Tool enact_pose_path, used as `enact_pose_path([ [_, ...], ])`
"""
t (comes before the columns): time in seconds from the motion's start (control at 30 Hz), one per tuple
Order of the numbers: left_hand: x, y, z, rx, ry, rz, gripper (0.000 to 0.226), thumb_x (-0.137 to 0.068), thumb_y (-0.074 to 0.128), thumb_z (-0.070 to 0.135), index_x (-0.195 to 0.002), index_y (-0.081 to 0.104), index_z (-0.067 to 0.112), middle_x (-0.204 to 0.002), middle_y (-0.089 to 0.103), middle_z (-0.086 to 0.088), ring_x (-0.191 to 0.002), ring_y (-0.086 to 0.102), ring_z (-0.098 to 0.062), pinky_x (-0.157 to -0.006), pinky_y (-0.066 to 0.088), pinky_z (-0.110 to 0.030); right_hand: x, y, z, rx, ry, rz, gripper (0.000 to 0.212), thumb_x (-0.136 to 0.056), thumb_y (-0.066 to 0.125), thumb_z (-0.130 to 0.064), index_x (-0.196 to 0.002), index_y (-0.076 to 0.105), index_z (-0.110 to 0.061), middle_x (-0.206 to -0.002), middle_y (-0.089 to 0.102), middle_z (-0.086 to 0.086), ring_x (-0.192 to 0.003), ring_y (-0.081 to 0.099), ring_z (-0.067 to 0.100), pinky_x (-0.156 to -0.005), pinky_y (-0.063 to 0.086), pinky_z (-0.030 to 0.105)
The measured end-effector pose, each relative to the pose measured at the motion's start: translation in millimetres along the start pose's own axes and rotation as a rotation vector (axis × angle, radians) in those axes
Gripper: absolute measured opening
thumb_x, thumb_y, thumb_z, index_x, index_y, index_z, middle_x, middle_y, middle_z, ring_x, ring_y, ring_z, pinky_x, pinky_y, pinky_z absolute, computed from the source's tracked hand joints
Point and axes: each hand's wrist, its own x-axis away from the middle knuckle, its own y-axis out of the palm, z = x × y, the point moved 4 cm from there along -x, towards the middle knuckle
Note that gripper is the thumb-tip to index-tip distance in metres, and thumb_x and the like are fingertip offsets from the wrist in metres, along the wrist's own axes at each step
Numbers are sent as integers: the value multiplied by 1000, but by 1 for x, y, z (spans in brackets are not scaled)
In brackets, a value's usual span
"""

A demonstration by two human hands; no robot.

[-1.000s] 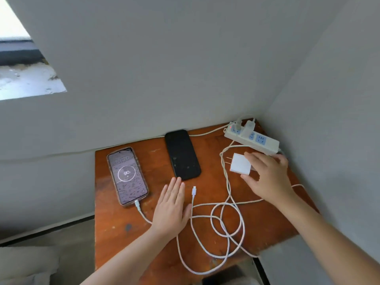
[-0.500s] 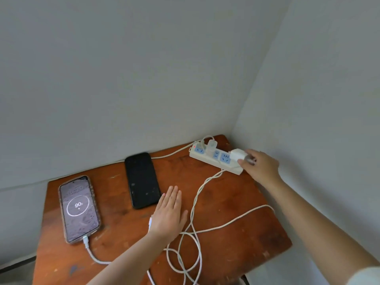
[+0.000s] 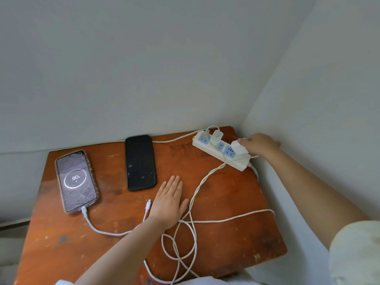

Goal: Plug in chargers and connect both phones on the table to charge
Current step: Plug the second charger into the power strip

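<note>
On the wooden table (image 3: 226,233) a cased phone (image 3: 75,181) lies at the left, its screen lit and showing 90, with a white cable in its bottom port. A black phone (image 3: 140,162) lies dark in the middle. My left hand (image 3: 169,200) rests flat on the table, fingers apart, beside a loose cable connector (image 3: 148,205). My right hand (image 3: 259,144) grips a white charger brick (image 3: 238,148) against the right end of the white power strip (image 3: 218,150) at the back right. Another white charger (image 3: 216,137) sits plugged into the strip.
White cables (image 3: 185,239) loop and cross over the table's front middle and run off the front edge. Grey walls meet in a corner right behind the power strip. The strip's own cord trails along the back edge of the table.
My right hand carried the white charger brick from above the table up to the power strip's right end. My left hand stayed flat. The view shifted, so the phones appear further left.
</note>
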Motion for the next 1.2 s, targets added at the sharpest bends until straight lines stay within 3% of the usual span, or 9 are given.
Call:
enact_pose_path([
  [0.1,0,-1,1,-4,-2,-5,60,-95,20,45,-142,-1,17,-154,-6,-1,-139,-14,-13,-106,-14,-27,-4,-7,-11,-1,3,-37,58,-86,38,-62,-101,63,-11,-72,62,3,-85,52,26,-89,33,39],
  [0.13,0,-1,1,-6,-2,-8,60,-95,20,45,-142,-2,17,-154,-6,-1,-139,-14,-13,-106,-14,-27,-4,-8,-16,27,-12,-39,59,-85,38,-63,-98,62,-11,-69,61,1,-84,52,25,-92,32,40],
  [0.27,0,-2,0,-26,11,-21,59,-95,20,44,-142,-3,16,-154,-7,-1,-139,-14,-14,-107,-14,-28,1,-16,-36,237,-129,129,57,-86,41,-62,-107,56,-10,-106,66,9,-104,57,28,-101,29,45],
  [0.43,-1,-3,-3,-55,40,-36,59,-95,19,44,-142,-3,15,-154,-7,-2,-139,-14,-14,-106,-14,-27,19,-12,-55,267,-448,334,34,-92,48,-39,-88,63,-9,-93,67,7,-86,59,24,-86,35,37],
  [0.6,-2,-1,-6,-70,63,-37,59,-95,19,45,-142,-4,16,-154,-7,-1,-139,-13,-14,-106,-14,-28,35,-3,-44,491,-485,420,18,-89,53,-22,-101,64,-15,-109,59,4,-110,46,23,-106,24,47],
  [0.7,-3,2,-8,-69,67,-27,60,-95,19,45,-142,-4,17,-154,-8,0,-139,-14,-14,-106,-15,-28,51,12,-42,534,-499,515,28,-79,62,-9,-107,61,-6,-109,60,9,-113,48,26,-109,21,54],
  [0.97,-5,8,-10,-85,74,-28,61,-94,17,48,-141,-7,18,-154,-10,0,-138,-17,-14,-104,-17,-29,69,25,-42,371,-452,614,50,-48,89,-4,-92,67,4,-87,70,20,-89,66,36,-86,45,60],
  [1.2,-5,7,-10,-95,85,-25,61,-94,16,48,-141,-7,17,-154,-10,-1,-138,-17,-15,-104,-17,-30,56,18,-41,282,-471,650,48,-41,82,14,-86,67,7,-82,68,24,-79,65,41,-83,43,63],
])
